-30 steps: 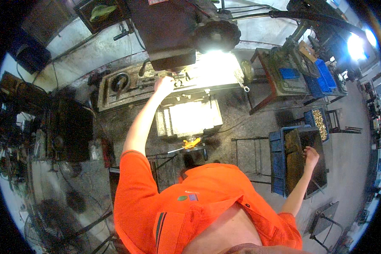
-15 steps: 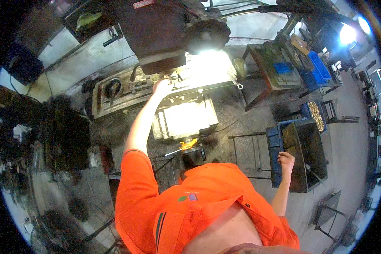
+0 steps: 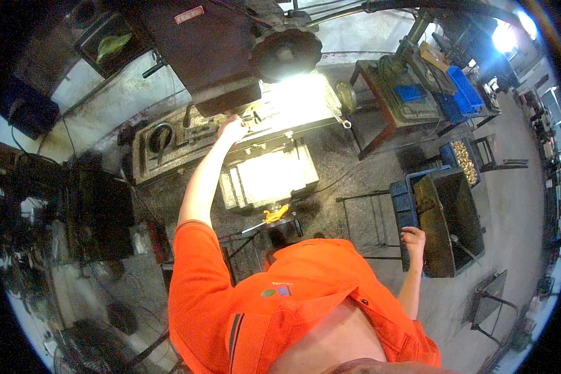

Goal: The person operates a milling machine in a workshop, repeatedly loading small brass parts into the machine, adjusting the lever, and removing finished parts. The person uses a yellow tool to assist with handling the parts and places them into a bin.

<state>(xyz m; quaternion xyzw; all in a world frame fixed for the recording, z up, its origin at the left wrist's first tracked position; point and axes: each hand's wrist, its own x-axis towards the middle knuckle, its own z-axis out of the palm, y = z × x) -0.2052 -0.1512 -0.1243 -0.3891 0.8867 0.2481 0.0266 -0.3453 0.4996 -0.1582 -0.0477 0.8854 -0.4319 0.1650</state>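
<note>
Head view, left hand outstretched on machine table, grip unclear, right hand curled by dark bin.

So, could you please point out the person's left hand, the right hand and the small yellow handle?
left hand (image 3: 232, 129), head view, on the back of the hand at the machine table.
right hand (image 3: 412, 239), head view, on the knuckles.
yellow handle (image 3: 274, 215), head view, on its middle.

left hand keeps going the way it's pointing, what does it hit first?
The left hand already rests on the bright machine table. Straight on, it would likely meet the dark machine head just beyond its fingers, though depth is hard to judge in this fisheye view.
</note>
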